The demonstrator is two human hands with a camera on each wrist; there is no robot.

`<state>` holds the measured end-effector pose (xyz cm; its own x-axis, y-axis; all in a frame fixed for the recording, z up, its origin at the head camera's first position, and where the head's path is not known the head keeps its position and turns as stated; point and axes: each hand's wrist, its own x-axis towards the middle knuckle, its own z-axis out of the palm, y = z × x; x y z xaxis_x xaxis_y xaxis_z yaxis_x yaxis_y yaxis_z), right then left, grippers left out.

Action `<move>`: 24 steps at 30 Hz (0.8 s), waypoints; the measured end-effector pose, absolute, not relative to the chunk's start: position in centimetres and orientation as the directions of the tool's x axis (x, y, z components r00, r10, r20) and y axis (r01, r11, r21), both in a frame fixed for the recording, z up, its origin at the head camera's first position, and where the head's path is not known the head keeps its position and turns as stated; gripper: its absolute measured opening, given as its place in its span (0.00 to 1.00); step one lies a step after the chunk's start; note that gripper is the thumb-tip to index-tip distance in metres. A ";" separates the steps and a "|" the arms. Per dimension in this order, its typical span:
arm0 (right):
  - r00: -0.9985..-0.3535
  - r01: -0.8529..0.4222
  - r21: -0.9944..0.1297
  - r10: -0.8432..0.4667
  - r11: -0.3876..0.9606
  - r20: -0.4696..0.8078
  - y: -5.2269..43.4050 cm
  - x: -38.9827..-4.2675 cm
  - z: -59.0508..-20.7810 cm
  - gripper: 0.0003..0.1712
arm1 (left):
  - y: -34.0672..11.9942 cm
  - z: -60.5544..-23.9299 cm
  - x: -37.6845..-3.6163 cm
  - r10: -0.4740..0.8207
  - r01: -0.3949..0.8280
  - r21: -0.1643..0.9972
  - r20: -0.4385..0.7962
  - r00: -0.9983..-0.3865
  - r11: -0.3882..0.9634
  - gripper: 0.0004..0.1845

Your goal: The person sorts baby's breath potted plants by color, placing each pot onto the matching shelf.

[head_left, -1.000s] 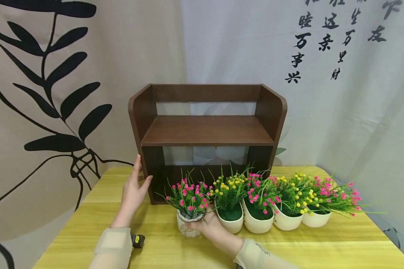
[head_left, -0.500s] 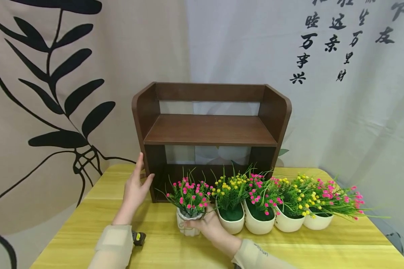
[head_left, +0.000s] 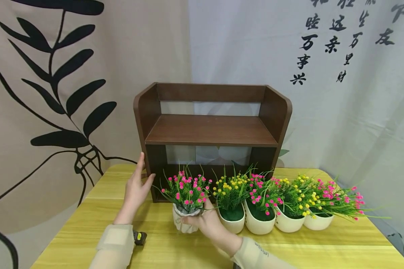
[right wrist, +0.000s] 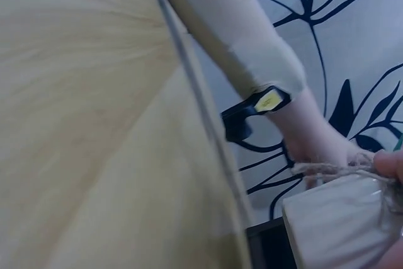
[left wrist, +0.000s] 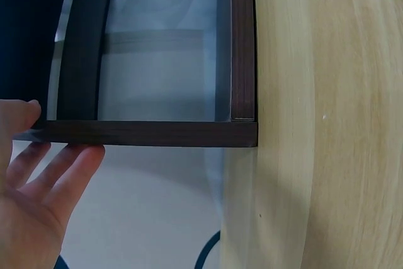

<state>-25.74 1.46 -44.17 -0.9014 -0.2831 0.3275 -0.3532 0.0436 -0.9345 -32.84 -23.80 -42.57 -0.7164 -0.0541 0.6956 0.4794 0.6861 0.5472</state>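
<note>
— Pot [head_left: 185, 221] of pink flowers: has it moved?
— Yes, the right hand [head_left: 207, 223], fingers curled round it, has tipped and raised it off the table [head_left: 87, 231] near the front edge. The left hand [head_left: 136, 190], fingers straight, steadies the shelf [head_left: 210, 130].

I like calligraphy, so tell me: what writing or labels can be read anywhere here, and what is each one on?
"睦万事兴": black brush column on the white curtain; the column's top is cut off.
"万里财": another column on the same curtain, likewise cut off above.
"亲" and "友": single characters in two more columns; the characters beside them are unclear.
Right sleeve: print too small to read.
</note>
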 end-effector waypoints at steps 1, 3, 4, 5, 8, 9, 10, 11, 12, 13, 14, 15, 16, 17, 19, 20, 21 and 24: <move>-0.900 -0.357 -0.933 -0.283 0.046 0.331 1.4 -25.7 -43.9 0.47 | -23.8 -42.5 -32.8 -0.055 0.475 0.547 0.693 -0.719 0.690 0.48; -0.903 -0.348 -0.937 -0.280 0.038 0.325 1.3 -25.7 -43.4 0.48 | -23.8 -42.5 -32.8 -0.054 0.468 0.547 0.688 -0.723 0.694 0.48; -0.906 -0.338 -0.941 -0.279 0.029 0.317 1.3 -25.7 -43.1 0.48 | -23.8 -42.4 -32.7 -0.054 0.466 0.547 0.686 -0.725 0.696 0.48; -0.911 -0.324 -0.946 -0.275 0.019 0.306 1.3 -25.6 -42.8 0.49 | -23.7 -42.4 -32.7 -0.053 0.464 0.546 0.685 -0.727 0.698 0.48; -0.917 -0.297 -0.955 -0.275 -0.012 0.289 1.2 -25.5 -42.0 0.49 | -23.7 -42.4 -32.8 -0.051 0.471 0.546 0.688 -0.724 0.693 0.48; -0.920 -0.291 -0.957 -0.272 -0.008 0.283 1.2 -25.4 -41.7 0.48 | -23.7 -42.4 -32.8 -0.050 0.474 0.546 0.690 -0.722 0.690 0.48; -0.920 -0.298 -0.955 -0.268 0.007 0.285 1.3 -25.4 -41.4 0.48 | -23.7 -42.4 -32.8 -0.051 0.477 0.548 0.692 -0.720 0.688 0.48; -0.921 -0.300 -0.954 -0.266 0.018 0.285 1.3 -25.4 -41.1 0.47 | -23.6 -42.5 -32.9 -0.051 0.480 0.549 0.693 -0.719 0.684 0.48; -0.920 -0.305 -0.952 -0.268 0.031 0.286 1.4 -25.4 -40.8 0.47 | -23.6 -42.5 -32.9 -0.051 0.483 0.549 0.695 -0.718 0.682 0.49; -0.919 -0.307 -0.951 -0.270 0.037 0.286 1.5 -25.4 -40.5 0.48 | -23.6 -42.5 -32.9 -0.051 0.482 0.549 0.695 -0.718 0.683 0.49; -0.921 -0.304 -0.952 -0.271 0.046 0.281 1.6 -25.3 -40.2 0.48 | -23.5 -42.5 -32.9 -0.052 0.481 0.547 0.695 -0.717 0.685 0.49; -0.920 -0.308 -0.950 -0.272 0.057 0.282 1.7 -25.4 -39.9 0.48 | -23.5 -42.5 -32.9 -0.053 0.478 0.546 0.695 -0.717 0.688 0.49; -0.918 -0.308 -0.950 -0.277 0.047 0.284 1.7 -25.4 -39.5 0.47 | -23.5 -42.5 -32.9 -0.054 0.476 0.545 0.695 -0.717 0.690 0.48; -0.917 -0.299 -0.954 -0.284 0.025 0.280 1.8 -25.4 -39.2 0.47 | -23.6 -42.5 -32.9 -0.054 0.476 0.543 0.696 -0.716 0.692 0.48; -0.917 -0.296 -0.955 -0.280 0.004 0.283 1.9 -25.3 -38.5 0.46 | -23.6 -42.5 -32.9 -0.054 0.476 0.537 0.701 -0.712 0.696 0.48; -0.917 -0.296 -0.955 -0.276 -0.007 0.286 1.9 -25.3 -38.2 0.46 | -23.7 -42.5 -32.9 -0.054 0.479 0.537 0.703 -0.709 0.694 0.48; -0.916 -0.297 -0.954 -0.275 -0.025 0.292 2.0 -25.3 -37.8 0.45 | -23.7 -42.5 -33.0 -0.054 0.481 0.537 0.704 -0.708 0.692 0.48; -0.914 -0.295 -0.954 -0.275 -0.061 0.300 2.2 -25.3 -36.9 0.44 | -23.8 -42.5 -33.0 -0.050 0.484 0.537 0.703 -0.709 0.691 0.48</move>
